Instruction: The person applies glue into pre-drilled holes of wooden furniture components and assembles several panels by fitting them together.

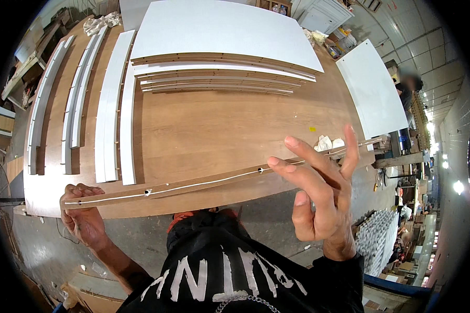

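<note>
A long narrow wooden board [209,180] lies across in front of me, its brown edge facing up. A thin white line, perhaps glue, runs along that edge past a few dark holes. My left hand [86,216] is closed around the board's left end, fingers behind and thumb side below. Over the right half of the board, my right hand [324,193] has its fingers spread and bent, with nothing visible in them. Its fingertips come close to the edge; whether they touch I cannot tell. Behind that hand a crumpled white cloth [326,143] partly shows.
The brown worktable [219,122] holds a stack of white panels [224,31] at the back. Long white strips with small pegs [107,109] lie along its left side. Another white panel [373,88] stands at the right. A person [408,86] is at the far right.
</note>
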{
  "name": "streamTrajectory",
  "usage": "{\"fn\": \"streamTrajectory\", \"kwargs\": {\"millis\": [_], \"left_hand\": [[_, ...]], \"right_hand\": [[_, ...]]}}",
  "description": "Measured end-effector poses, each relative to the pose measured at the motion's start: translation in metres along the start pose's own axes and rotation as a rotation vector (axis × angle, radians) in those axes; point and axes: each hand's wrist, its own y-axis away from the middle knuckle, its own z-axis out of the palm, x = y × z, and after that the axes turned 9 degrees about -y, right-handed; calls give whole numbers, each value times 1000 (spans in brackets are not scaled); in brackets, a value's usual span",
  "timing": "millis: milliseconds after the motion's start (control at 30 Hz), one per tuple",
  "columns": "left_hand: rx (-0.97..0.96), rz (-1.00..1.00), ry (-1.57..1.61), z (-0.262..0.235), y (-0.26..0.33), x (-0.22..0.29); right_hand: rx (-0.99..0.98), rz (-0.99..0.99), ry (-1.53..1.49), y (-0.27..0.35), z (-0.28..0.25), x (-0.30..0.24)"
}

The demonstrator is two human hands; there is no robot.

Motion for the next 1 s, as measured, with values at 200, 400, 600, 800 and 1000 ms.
{"fn": "streamTrajectory", "kwargs": {"millis": [200,400,600,800,1000], "left_hand": [[27,0,-31,-4,1,0],[-23,-1,-8,-3,-1,2],[-19,-18,2,-8,-2,1],[-24,-12,-22,-6,-1,3],[-27,-7,-47,-4,-1,5]], "right_hand": [[160,201,-95,1,-16,-21],[530,359,-287,40,39,-46],[372,388,-243,25,52,-44],[355,390,-89,22,55,-42],[411,384,-62,30,54,-47]]}}
